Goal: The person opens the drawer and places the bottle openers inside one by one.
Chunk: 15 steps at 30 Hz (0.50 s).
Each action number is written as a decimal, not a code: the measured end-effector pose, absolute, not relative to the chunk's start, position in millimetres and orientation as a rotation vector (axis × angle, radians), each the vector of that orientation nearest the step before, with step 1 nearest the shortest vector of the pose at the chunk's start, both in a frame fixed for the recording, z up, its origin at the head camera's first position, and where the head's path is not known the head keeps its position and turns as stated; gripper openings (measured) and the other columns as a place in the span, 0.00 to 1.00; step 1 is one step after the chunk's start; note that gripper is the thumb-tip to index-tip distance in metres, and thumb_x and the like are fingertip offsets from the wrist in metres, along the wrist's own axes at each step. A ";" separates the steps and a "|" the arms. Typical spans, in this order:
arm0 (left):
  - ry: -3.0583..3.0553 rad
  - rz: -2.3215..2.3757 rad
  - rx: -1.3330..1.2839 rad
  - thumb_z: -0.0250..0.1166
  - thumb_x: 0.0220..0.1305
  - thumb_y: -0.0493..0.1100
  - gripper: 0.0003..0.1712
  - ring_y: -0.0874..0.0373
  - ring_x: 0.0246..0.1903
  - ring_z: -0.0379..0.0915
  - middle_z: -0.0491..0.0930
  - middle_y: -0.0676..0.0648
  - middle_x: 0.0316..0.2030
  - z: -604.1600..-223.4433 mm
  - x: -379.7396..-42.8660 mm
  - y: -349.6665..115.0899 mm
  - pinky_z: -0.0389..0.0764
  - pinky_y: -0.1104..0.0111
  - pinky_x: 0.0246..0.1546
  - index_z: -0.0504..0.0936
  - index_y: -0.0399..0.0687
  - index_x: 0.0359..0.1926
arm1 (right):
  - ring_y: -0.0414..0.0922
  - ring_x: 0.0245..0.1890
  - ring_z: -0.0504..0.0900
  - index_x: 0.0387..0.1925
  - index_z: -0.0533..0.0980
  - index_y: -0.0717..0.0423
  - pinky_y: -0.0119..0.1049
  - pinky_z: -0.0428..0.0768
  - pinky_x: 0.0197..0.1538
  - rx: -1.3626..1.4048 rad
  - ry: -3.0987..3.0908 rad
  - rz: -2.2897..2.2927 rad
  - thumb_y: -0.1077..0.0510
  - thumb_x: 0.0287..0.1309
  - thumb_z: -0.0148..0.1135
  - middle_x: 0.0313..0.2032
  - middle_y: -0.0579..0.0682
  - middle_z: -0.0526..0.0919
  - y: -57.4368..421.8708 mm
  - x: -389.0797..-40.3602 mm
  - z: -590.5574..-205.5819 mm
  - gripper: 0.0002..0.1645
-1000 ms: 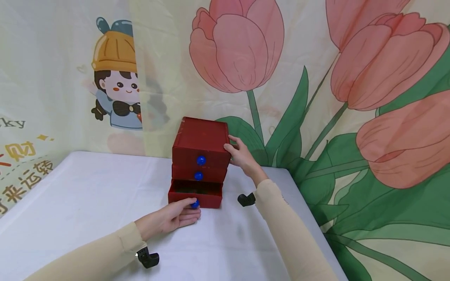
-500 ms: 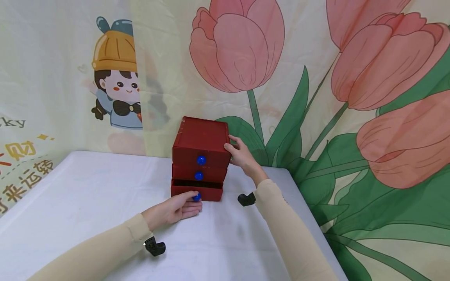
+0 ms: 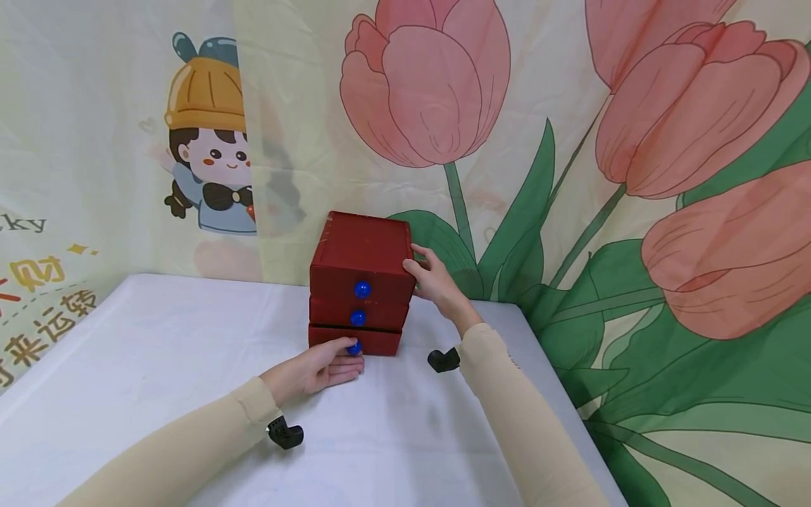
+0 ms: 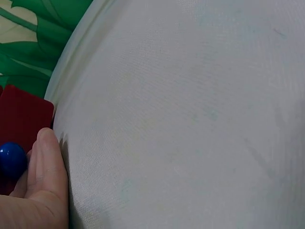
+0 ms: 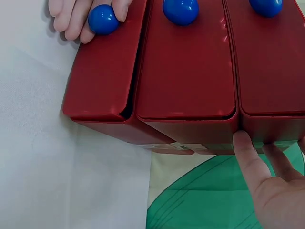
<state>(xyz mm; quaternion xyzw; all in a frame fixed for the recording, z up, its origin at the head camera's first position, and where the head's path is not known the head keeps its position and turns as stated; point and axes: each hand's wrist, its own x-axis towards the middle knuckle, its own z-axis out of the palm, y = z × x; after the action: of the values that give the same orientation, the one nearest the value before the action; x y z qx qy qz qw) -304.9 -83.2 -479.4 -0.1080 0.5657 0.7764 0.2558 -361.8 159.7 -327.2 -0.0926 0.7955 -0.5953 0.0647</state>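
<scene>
Drawer closure is the work in hand, and it reads as nearly finished. Head view: a red three-drawer box (image 3: 361,282) stands on the white tabletop (image 3: 158,366) near its far edge, close to the flower-printed backdrop (image 3: 633,176). The bottom drawer (image 3: 355,340) sits almost flush with the two above it. The left hand (image 3: 317,370) has thumb and fingers curled about the blue knob (image 3: 354,347) of that drawer, pinching it. The right hand (image 3: 431,280) lies with straight fingers against the upper right side of the box, bracing it, not gripping. Left wrist view: only a finger (image 4: 47,167) of the left hand, the blue knob (image 4: 11,160) beside it and a corner of red drawer front (image 4: 24,109) show; the grip itself is largely out of frame here. Right wrist view: the three drawer fronts appear side by side, and the bottom drawer (image 5: 102,81) stands very slightly proud of its neighbour, with a dark slit at the seam. The right hand's fingertips (image 5: 245,148) press flat on the box wall. Judgement: the upper two drawers are shut; what remains is a last small push to seat the bottom drawer, then release of both hands.
</scene>
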 end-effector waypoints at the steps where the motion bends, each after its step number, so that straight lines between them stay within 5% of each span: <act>1: 1.534 2.108 -0.297 0.62 0.79 0.52 0.31 0.39 0.58 0.84 0.82 0.28 0.61 -479.9 -306.3 -83.2 0.83 0.52 0.62 0.74 0.27 0.66 | 0.57 0.73 0.72 0.84 0.54 0.38 0.57 0.78 0.70 -0.279 2.400 -1.798 0.45 0.80 0.56 0.76 0.56 0.65 159.5 -361.8 -327.4 0.39; 15: 1.519 2.110 -0.311 0.62 0.79 0.51 0.32 0.39 0.61 0.83 0.82 0.29 0.61 -479.7 -315.8 -83.3 0.82 0.53 0.64 0.73 0.25 0.67 | 0.57 0.73 0.72 0.84 0.54 0.38 0.56 0.77 0.70 -0.258 2.412 -1.794 0.45 0.80 0.56 0.76 0.56 0.65 158.5 -361.8 -327.3 0.39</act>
<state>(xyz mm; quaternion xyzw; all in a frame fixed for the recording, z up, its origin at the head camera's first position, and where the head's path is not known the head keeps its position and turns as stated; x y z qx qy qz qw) -315.8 -83.3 -479.7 -0.1146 0.5603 0.7785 0.2584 -361.8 158.5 -327.3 -0.0855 0.7979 -0.5935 0.0620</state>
